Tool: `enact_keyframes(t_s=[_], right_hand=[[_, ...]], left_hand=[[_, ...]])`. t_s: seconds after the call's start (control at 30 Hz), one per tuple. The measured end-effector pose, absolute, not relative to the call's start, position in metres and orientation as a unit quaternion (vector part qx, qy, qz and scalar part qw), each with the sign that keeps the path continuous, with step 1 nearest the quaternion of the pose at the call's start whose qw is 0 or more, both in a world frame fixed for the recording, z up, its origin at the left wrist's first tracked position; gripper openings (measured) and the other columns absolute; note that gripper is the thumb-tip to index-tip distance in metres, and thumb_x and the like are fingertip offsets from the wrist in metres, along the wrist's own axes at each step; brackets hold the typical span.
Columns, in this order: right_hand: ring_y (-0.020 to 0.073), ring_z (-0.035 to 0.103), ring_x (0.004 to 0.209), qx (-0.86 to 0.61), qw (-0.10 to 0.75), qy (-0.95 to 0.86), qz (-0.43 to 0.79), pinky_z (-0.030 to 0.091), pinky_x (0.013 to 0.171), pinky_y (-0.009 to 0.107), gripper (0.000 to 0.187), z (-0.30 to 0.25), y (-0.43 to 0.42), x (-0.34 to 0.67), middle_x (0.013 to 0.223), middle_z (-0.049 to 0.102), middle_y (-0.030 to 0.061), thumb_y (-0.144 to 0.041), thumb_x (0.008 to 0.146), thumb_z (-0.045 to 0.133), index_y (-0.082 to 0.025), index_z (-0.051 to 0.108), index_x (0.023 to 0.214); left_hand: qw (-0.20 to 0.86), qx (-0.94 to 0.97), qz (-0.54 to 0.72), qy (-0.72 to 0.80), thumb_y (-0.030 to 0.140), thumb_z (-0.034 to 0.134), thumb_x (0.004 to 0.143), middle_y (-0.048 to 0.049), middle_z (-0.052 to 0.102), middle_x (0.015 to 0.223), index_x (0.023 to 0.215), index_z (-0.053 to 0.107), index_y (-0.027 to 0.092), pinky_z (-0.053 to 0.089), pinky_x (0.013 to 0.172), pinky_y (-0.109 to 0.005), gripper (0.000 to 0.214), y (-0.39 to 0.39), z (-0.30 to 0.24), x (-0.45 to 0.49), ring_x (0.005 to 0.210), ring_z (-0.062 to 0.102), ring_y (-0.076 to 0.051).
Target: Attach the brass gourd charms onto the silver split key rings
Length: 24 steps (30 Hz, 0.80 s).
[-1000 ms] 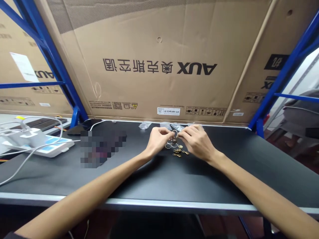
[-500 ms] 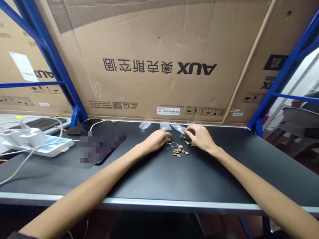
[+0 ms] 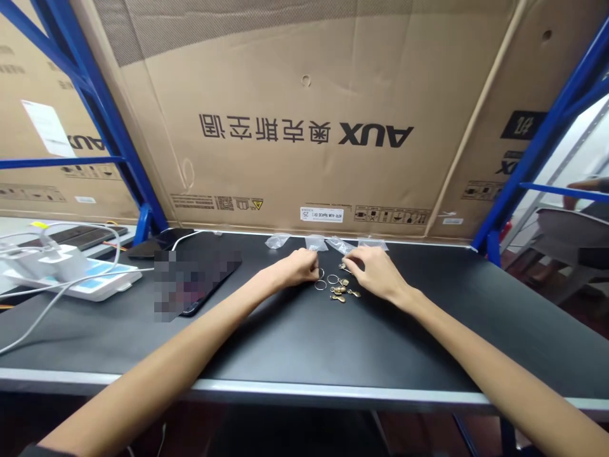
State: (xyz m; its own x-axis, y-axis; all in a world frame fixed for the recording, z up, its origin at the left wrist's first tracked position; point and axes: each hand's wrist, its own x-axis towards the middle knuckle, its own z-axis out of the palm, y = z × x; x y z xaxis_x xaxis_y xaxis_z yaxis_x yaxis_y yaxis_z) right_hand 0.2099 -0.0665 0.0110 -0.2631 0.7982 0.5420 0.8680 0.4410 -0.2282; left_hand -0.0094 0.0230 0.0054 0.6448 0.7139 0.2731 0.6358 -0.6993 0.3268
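Observation:
My left hand (image 3: 301, 267) is closed at the back of the black table, its thumb and fingertips pinching a thin silver key ring, mostly hidden by them. Just below lies another silver key ring (image 3: 320, 285), with a further silver ring (image 3: 333, 279) to its right. My right hand (image 3: 378, 271) has its thumb and forefinger closed on a small brass-coloured metal charm (image 3: 343, 266); the palm hides what lies under it. Between and in front of my hands are several loose brass-coloured charms (image 3: 338, 298), small and spoon-shaped.
Small clear plastic bags (image 3: 316, 242) line the back edge against a large cardboard box (image 3: 304, 171). To the left are a dark phone-like device (image 3: 209, 282), partly pixelated, and a white power strip (image 3: 102, 282) with cables. Blue metal posts (image 3: 547, 136) flank the table.
My left fingers have closed in, and the rings have shifted apart. My right hand has moved slightly left and now covers the brass pieces seen beside it before.

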Motion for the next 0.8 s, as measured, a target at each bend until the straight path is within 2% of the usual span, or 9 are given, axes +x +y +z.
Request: enact_keyframes(t_s=[0.17,0.3,0.43,0.5,0.63,0.8], right_hand=[[0.0215,0.07,0.086,-0.485,0.326,-0.811,-0.01,0.05,0.084,0.035,0.027,0.009,-0.072,0.2,0.097,0.078,0.0075,-0.039,0.099,0.057,-0.019,0.076,0.102],[0.0219,0.07,0.09,-0.478,0.349,-0.806,-0.03,0.049,0.087,0.035,0.02,0.009,-0.069,0.204,0.1,0.078,0.0062,-0.027,0.099,0.057,-0.02,0.076,0.099],[0.0221,0.07,0.088,-0.473,0.35,-0.807,-0.053,0.049,0.085,0.035,0.019,0.011,-0.065,0.214,0.098,0.079,0.0062,-0.022,0.098,0.059,-0.021,0.078,0.096],[0.0222,0.07,0.087,-0.465,0.348,-0.812,-0.06,0.048,0.084,0.035,0.019,0.011,-0.064,0.218,0.097,0.079,0.0064,-0.022,0.097,0.06,-0.021,0.079,0.094],[0.0223,0.069,0.088,-0.462,0.338,-0.817,-0.075,0.047,0.086,0.036,0.02,0.011,-0.064,0.22,0.098,0.079,0.0062,-0.023,0.096,0.061,-0.023,0.081,0.092],[0.0203,0.069,0.084,-0.447,0.354,-0.82,-0.044,0.048,0.082,0.033,0.019,0.014,-0.066,0.218,0.094,0.08,0.0051,-0.022,0.095,0.062,-0.022,0.081,0.09]], left_hand=[[0.154,0.893,0.269,0.326,0.023,0.059,0.08,0.0006,0.061,0.069,0.078,0.058,0.018,0.039,0.059,-0.024,0.006,0.008,0.008,-0.005,0.062,0.052,-0.013],[0.217,0.864,0.341,0.3,0.024,0.058,0.083,-0.0004,0.064,0.073,0.084,0.063,0.016,0.044,0.063,-0.024,0.009,-0.009,0.008,0.006,0.067,0.056,-0.014],[0.279,0.852,0.358,0.261,0.033,0.058,0.09,-0.0044,0.072,0.086,0.09,0.072,0.015,0.049,0.071,-0.026,0.023,-0.018,0.011,0.012,0.077,0.061,-0.015],[0.328,0.842,0.344,0.255,0.039,0.06,0.091,-0.005,0.071,0.083,0.089,0.074,0.014,0.049,0.067,-0.025,0.029,-0.022,0.013,0.013,0.075,0.061,-0.015],[0.419,0.803,0.319,0.279,0.048,0.064,0.087,-0.0052,0.067,0.077,0.089,0.074,0.012,0.045,0.049,-0.021,0.037,-0.029,0.016,0.013,0.064,0.055,-0.012],[0.464,0.784,0.314,0.266,0.046,0.07,0.085,-0.0036,0.065,0.074,0.088,0.075,0.012,0.045,0.049,-0.02,0.035,-0.031,0.018,0.013,0.057,0.051,-0.009]])
